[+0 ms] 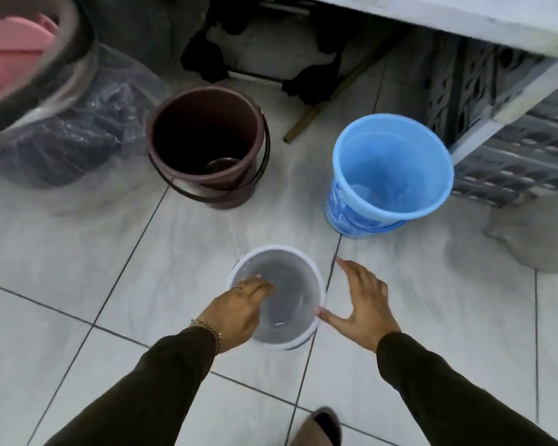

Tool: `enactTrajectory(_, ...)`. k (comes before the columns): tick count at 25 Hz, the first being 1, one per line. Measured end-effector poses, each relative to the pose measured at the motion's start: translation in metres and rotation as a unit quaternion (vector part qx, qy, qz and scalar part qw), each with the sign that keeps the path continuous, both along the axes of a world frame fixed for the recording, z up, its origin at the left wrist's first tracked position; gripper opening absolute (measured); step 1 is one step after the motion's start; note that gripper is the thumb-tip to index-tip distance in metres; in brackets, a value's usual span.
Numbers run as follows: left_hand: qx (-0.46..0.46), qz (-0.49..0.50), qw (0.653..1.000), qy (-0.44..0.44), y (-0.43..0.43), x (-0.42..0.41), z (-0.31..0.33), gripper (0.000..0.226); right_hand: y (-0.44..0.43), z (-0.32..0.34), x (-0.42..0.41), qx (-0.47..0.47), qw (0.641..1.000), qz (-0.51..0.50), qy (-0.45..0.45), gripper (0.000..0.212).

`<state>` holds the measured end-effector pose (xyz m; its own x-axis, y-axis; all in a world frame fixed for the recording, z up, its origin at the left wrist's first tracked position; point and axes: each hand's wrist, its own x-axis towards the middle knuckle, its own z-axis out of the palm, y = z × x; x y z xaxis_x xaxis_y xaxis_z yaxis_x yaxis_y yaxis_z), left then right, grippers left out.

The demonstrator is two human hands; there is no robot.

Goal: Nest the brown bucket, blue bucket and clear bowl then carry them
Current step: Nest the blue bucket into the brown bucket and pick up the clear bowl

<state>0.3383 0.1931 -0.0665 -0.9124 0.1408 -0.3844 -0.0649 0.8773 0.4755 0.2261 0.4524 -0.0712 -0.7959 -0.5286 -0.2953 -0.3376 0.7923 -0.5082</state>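
A clear bowl (287,284) with a white rim is low over the tiled floor in front of me. My left hand (239,312) grips its left rim, fingers curled inside. My right hand (361,304) is spread open beside the bowl's right edge, its thumb touching the rim. The brown bucket (207,140) stands upright at the back left with its dark handle down. The blue bucket (390,172) stands upright at the back right. Both buckets are apart from the bowl and from each other.
A large round bin (29,75) with pink items and a plastic bag (78,146) are at the left. A grey crate (512,140) sits under a white table edge (464,17) at the right. A wooden stick (306,120) lies between the buckets. My shoe (322,426) is at the bottom.
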Motion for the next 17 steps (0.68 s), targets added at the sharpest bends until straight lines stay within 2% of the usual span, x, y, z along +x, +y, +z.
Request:
enactTrajectory(1, 0.046, 0.091, 0.995, 0.001, 0.013, -0.021, 0.009, 0.052, 0.007, 0.008, -0.025, -0.026, 0.991, -0.130, -0.008, 0.098)
enactTrajectory(2, 0.096, 0.185, 0.978, 0.006, 0.030, -0.046, 0.014, 0.053, 0.013, 0.014, -0.055, -0.057, 0.963, -0.261, -0.018, 0.102)
enactTrajectory(3, 0.156, 0.282, 0.947, 0.004, 0.047, -0.078, 0.017, 0.057, 0.019, 0.016, -0.087, -0.086, 0.925, -0.370, -0.028, 0.108)
enactTrajectory(4, 0.225, 0.373, 0.900, 0.001, 0.065, -0.113, 0.017, 0.064, 0.027, 0.018, -0.121, -0.105, 0.886, -0.449, -0.042, 0.111)
enactTrajectory(5, 0.288, 0.443, 0.849, -0.009, 0.080, -0.146, 0.016, 0.071, 0.033, 0.016, -0.149, -0.116, 0.858, -0.496, -0.067, 0.111)
enactTrajectory(6, 0.341, 0.485, 0.805, -0.020, 0.094, -0.180, 0.011, 0.077, 0.041, 0.011, -0.174, -0.118, 0.845, -0.514, -0.094, 0.109)
enactTrajectory(7, 0.373, 0.508, 0.775, -0.036, 0.107, -0.211, 0.007, 0.079, 0.047, 0.005, -0.194, -0.111, 0.847, -0.506, -0.119, 0.107)
enactTrajectory(8, 0.386, 0.518, 0.762, -0.045, 0.118, -0.237, 0.000, 0.076, 0.052, -0.002, -0.209, -0.103, 0.858, -0.484, -0.141, 0.105)
enactTrajectory(10, 0.352, 0.538, 0.764, -0.046, 0.133, -0.267, -0.013, 0.055, 0.057, -0.016, -0.221, -0.085, 0.876, -0.442, -0.175, 0.104)
enactTrajectory(12, 0.290, 0.572, 0.766, -0.046, 0.139, -0.276, -0.021, 0.041, 0.060, -0.021, -0.218, -0.091, 0.871, -0.438, -0.202, 0.109)
enactTrajectory(15, 0.279, 0.588, 0.756, -0.064, 0.135, -0.265, -0.010, 0.031, 0.068, -0.006, -0.204, -0.145, 0.813, -0.502, -0.258, 0.115)
enactTrajectory(17, 0.299, 0.569, 0.763, -0.068, 0.129, -0.252, 0.010, 0.023, 0.072, 0.022, -0.191, -0.223, 0.771, -0.529, -0.275, 0.091)
